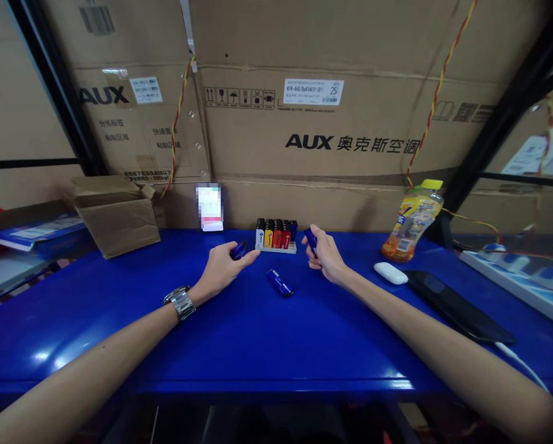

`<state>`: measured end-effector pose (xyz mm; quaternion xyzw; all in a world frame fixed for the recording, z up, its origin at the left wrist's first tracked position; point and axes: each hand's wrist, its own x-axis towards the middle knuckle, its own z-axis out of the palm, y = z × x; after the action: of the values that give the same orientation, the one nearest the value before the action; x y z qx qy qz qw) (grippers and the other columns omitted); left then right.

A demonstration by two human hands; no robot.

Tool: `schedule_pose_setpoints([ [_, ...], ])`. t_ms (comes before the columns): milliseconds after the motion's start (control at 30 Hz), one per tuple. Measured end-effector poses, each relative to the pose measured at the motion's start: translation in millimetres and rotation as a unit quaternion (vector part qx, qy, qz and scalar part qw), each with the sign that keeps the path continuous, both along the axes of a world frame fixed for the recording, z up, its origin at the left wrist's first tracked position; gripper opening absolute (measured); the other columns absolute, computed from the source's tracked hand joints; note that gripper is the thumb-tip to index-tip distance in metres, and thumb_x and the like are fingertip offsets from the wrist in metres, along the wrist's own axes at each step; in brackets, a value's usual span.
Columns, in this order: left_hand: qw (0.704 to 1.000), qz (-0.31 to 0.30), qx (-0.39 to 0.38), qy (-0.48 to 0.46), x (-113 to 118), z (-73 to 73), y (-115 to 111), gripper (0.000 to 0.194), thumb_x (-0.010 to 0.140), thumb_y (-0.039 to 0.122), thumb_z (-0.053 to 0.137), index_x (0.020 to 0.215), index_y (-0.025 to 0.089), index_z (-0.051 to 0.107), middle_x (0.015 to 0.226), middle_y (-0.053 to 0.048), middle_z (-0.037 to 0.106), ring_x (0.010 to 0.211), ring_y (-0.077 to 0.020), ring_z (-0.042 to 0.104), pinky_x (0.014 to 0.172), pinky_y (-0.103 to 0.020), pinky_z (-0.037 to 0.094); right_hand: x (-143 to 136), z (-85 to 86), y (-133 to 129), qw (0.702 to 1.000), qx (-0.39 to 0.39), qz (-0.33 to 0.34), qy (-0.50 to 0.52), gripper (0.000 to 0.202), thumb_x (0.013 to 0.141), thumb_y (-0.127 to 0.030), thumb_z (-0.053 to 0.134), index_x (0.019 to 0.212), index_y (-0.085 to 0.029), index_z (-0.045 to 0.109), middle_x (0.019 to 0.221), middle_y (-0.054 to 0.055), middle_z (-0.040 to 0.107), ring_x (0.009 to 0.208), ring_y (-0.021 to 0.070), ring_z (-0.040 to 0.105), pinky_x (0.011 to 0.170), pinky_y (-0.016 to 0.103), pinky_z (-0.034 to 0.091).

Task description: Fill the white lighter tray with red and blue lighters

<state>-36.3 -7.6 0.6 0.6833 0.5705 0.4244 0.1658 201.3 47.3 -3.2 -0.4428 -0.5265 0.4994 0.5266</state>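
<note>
A white tray of lighters stands at the middle of the blue table, in rows of white, yellow and red ones, with a dark blue lighter at the right of the back. To the left of the tray, my left hand is closed around a dark blue lighter, its thumb stretched towards the tray. My right hand pinches another blue lighter, held tilted just right of the tray. A loose blue lighter lies flat on the table between my hands.
An open cardboard box and a lit phone stand at the back left. On the right are a drink bottle, a white earphone case, a black phone on a cable and a power strip. Large cartons wall off the back.
</note>
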Motion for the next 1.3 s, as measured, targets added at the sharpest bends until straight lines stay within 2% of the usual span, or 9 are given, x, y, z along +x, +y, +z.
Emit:
schedule_pose_setpoints([
  [167,1.000,-0.003,0.006,0.030,0,0.7,0,0.050,0.074,0.059,0.063,0.059,0.021,0.033,0.051,0.005,0.038,0.047,-0.0102,0.037,0.047,-0.026,0.021,14,-9.8,24,0.982,0.155,-0.001,-0.106,0.028,0.082,-0.050,0.055,0.084,-0.023,0.047,0.067,-0.002,0.057,0.047,0.0105,0.047,0.045,0.024,0.038],
  [300,0.999,-0.008,0.003,0.041,0,0.0,1,0.049,0.076,0.058,0.060,0.059,0.021,0.034,0.051,0.004,0.038,0.049,-0.0106,0.035,0.048,-0.027,0.020,26,-16.9,52,0.930,0.279,-0.047,-0.236,0.030,0.080,-0.049,0.058,0.084,-0.019,0.062,0.064,-0.001,0.051,0.058,0.0134,0.046,0.054,0.027,0.038],
  [533,0.997,-0.014,0.019,0.074,1,1.1,0,0.047,0.079,0.057,0.058,0.059,0.020,0.036,0.054,0.005,0.036,0.053,-0.0109,0.033,0.051,-0.028,0.022,21,-22.5,78,0.906,0.293,-0.047,-0.300,0.033,0.082,-0.044,0.054,0.095,-0.016,0.063,0.063,0.001,0.058,0.057,0.0161,0.050,0.058,0.030,0.041],
  [667,0.997,-0.020,0.013,0.076,1,1.8,-1,0.046,0.079,0.058,0.057,0.060,0.020,0.037,0.056,0.004,0.038,0.054,-0.0112,0.034,0.052,-0.028,0.023,17,-20.8,69,0.898,0.281,-0.013,-0.339,0.029,0.081,-0.038,0.055,0.104,-0.019,0.055,0.072,0.002,0.062,0.062,0.0175,0.055,0.063,0.031,0.043],
  [800,0.997,-0.038,0.004,0.070,1,0.8,-1,0.042,0.078,0.056,0.058,0.066,0.020,0.040,0.060,0.004,0.044,0.056,-0.0118,0.040,0.053,-0.027,0.027,15,-14.6,55,0.891,0.294,-0.064,-0.341,0.030,0.085,-0.034,0.049,0.111,-0.021,0.045,0.071,0.000,0.058,0.058,0.0167,0.051,0.061,0.031,0.040],
  [900,0.996,-0.067,-0.008,0.052,1,0.2,-2,0.031,0.078,0.047,0.060,0.079,0.020,0.045,0.065,0.003,0.053,0.059,-0.0129,0.048,0.056,-0.027,0.033,8,-5.3,41,0.889,0.318,-0.082,-0.319,0.019,0.086,-0.031,0.048,0.102,-0.021,0.048,0.066,-0.002,0.055,0.056,0.0149,0.049,0.060,0.029,0.038],
  [1033,0.995,-0.095,-0.025,0.026,3,1.2,-6,0.029,0.078,0.036,0.059,0.097,0.019,0.046,0.069,0.002,0.059,0.062,-0.0138,0.053,0.060,-0.027,0.038,-13,8.2,11,0.898,0.324,0.042,-0.296,0.022,0.089,-0.039,0.049,0.079,-0.020,0.054,0.062,-0.001,0.054,0.055,0.0122,0.046,0.056,0.026,0.036],
  [1167,0.990,-0.134,-0.011,0.038,7,3.0,-11,0.033,0.077,0.032,0.059,0.103,0.018,0.045,0.074,0.001,0.060,0.064,-0.0144,0.054,0.060,-0.028,0.039,-42,13.3,-21,0.891,0.333,0.137,-0.276,0.024,0.086,-0.042,0.057,0.093,-0.019,0.059,0.068,-0.002,0.055,0.058,0.0112,0.048,0.057,0.025,0.038],
  [1300,0.982,-0.183,-0.012,0.037,10,1.0,-13,0.040,0.078,0.028,0.058,0.113,0.017,0.041,0.089,-0.005,0.063,0.074,-0.0171,0.059,0.065,-0.031,0.043,-54,14.7,-29,0.889,0.334,0.157,-0.270,0.023,0.088,-0.041,0.053,0.093,-0.019,0.059,0.070,-0.001,0.055,0.059,0.0110,0.047,0.056,0.025,0.037],
])
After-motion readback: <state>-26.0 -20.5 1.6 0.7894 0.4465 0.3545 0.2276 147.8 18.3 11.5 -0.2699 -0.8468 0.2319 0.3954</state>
